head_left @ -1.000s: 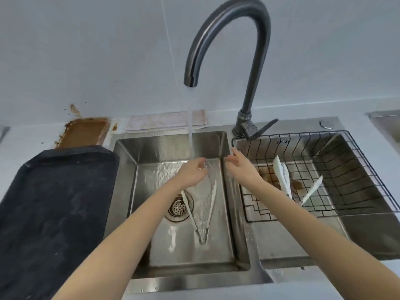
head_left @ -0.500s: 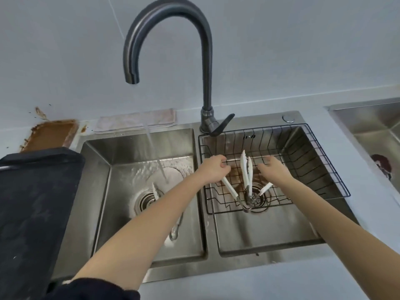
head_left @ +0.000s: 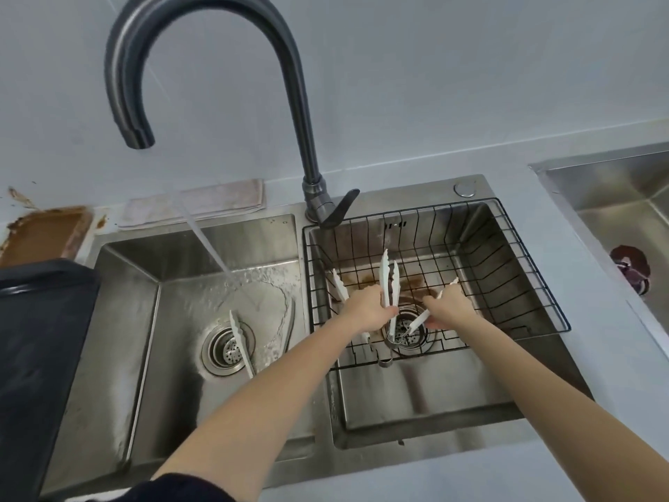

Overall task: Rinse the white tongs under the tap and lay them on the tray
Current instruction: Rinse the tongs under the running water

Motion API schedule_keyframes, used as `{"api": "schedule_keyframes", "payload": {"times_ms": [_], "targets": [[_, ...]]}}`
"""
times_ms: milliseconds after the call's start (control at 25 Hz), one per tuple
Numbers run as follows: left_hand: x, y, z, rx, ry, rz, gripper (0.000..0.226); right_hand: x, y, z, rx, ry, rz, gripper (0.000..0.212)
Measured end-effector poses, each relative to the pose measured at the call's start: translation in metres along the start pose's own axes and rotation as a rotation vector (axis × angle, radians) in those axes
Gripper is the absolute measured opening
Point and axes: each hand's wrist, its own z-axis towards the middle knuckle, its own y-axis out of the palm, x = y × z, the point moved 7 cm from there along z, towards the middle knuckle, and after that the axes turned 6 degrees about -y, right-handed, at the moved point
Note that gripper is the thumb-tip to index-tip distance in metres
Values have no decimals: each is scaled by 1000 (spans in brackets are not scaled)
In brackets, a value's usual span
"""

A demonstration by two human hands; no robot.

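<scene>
Several white tongs are in the double sink. One pair (head_left: 240, 340) lies open in the left basin (head_left: 119, 356), over the drain, with tap (head_left: 202, 48) water splashing beside it. In the wire basket (head_left: 506, 269) over the right basin, my left hand (head_left: 365, 311) is closed around an upright pair (head_left: 389, 279). Another pair (head_left: 339, 284) slants just behind that hand. My right hand (head_left: 450, 306) grips a slanted pair (head_left: 418, 323), whose tip sticks out above the knuckles. The black tray (head_left: 36, 356) sits on the counter at the left.
Water runs at a slant from the tap into the left basin. A folded cloth (head_left: 195, 204) and a brown-stained dish (head_left: 43, 235) lie behind the sink. A second steel sink (head_left: 615, 197) with a purple scrap is at the far right.
Both hands moved from the left basin under the stream to the wire basket on the right and closed on tongs there. One pair was left lying in the left basin.
</scene>
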Motion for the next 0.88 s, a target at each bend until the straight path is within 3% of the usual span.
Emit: {"api": "schedule_keyframes", "payload": {"times_ms": [360, 520, 760, 880], "targets": [[-13, -18, -26, 43, 42, -237, 52, -26, 2, -22, 103, -130, 183, 41], [-40, -40, -46, 126, 37, -387, 40, -62, 11, -52, 123, -284, 213, 26], [-111, -74, -71, 228, -94, -817, 28, -113, 60, -106, 19, -462, 295, 50], [-146, -81, -81, 216, -137, -921, 31, -133, 87, -123, -23, -535, 269, 60]]}}
